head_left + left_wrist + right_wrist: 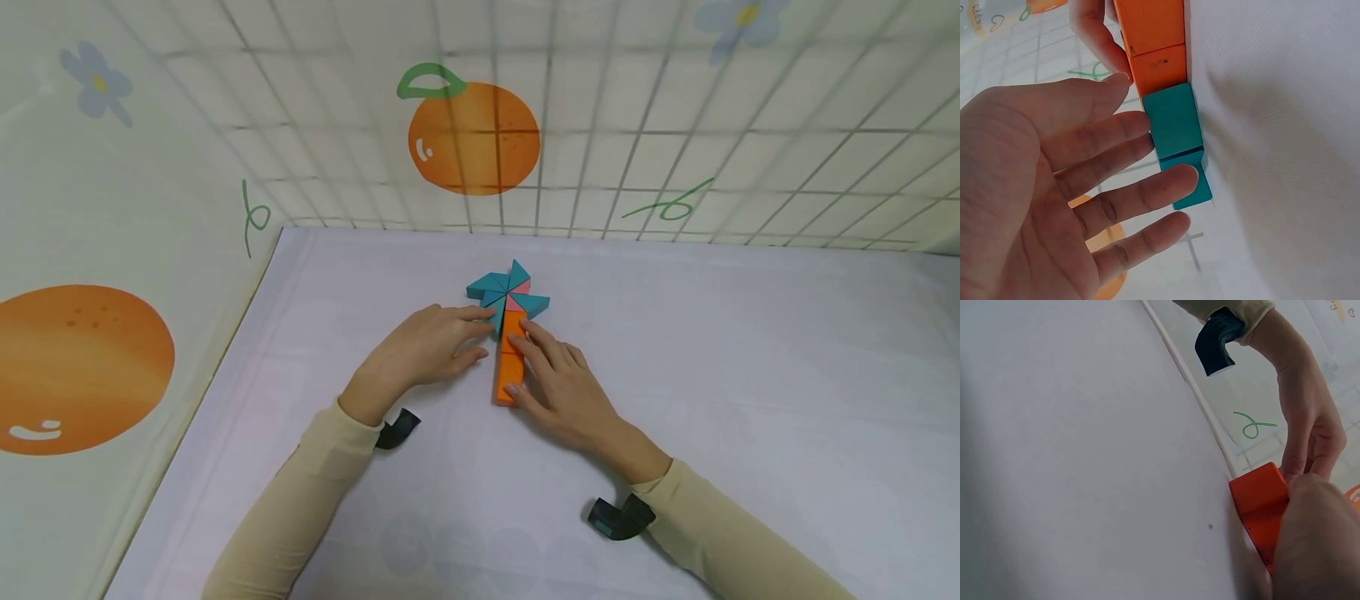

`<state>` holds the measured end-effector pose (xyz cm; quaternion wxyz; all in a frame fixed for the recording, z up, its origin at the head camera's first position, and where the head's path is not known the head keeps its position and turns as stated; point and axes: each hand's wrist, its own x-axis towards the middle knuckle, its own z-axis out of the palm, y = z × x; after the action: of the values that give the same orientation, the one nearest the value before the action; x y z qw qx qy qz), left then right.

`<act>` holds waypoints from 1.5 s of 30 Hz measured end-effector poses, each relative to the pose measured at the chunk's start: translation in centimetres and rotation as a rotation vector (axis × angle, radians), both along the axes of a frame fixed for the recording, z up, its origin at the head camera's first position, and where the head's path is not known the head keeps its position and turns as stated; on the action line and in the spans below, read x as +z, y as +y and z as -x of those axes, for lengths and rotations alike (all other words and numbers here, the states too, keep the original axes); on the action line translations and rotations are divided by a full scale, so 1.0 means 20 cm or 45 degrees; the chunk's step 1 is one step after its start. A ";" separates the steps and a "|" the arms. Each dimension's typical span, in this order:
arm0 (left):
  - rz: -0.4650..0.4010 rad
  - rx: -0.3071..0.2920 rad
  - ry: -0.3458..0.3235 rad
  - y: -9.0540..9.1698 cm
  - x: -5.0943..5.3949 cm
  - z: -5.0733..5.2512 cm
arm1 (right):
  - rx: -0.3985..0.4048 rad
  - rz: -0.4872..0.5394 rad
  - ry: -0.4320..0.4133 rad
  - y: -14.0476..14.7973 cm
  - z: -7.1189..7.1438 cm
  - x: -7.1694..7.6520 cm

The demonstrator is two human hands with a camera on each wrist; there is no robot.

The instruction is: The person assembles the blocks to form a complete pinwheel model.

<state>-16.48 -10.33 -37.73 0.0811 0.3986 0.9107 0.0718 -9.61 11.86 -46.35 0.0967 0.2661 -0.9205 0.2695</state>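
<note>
Teal triangular blocks [495, 281] and pink blocks [513, 303] lie in a pinwheel shape on the table. Two orange blocks [510, 372] run end to end from it toward the person, like a stem. The left hand [442, 342] is at the pinwheel's lower left. Its fingers are extended, and fingertips touch the side of a teal block [1174, 122] in the left wrist view. From the right, the right hand [566, 387] rests its fingertips and thumb along the orange blocks. In the right wrist view, that hand partly hides an orange block [1260, 494].
A white cloth covers the table [750, 400]. Behind it stands a pale wall with a grid pattern and a printed orange fruit [474, 140]. Another printed orange [82, 371] is on the left wall. Black wrist devices [621, 517] sit under both sleeves.
</note>
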 end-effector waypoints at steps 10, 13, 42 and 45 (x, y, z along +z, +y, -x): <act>0.026 0.013 0.009 0.00 -0.01 -0.01 | 0.025 0.004 0.011 -0.01 0.00 -0.01; 0.022 0.010 0.011 0.01 -0.01 -0.01 | 0.025 0.007 0.009 0.00 0.00 0.00; -0.017 -0.003 0.068 0.02 -0.02 0.01 | 0.021 -0.034 0.050 0.01 0.00 0.00; -0.015 0.003 0.063 0.02 -0.02 0.01 | 0.023 -0.041 0.056 0.01 0.00 0.00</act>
<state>-16.69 -10.00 -38.15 0.0559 0.3998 0.9124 0.0674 -9.62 12.11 -46.44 0.1103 0.2819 -0.9198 0.2495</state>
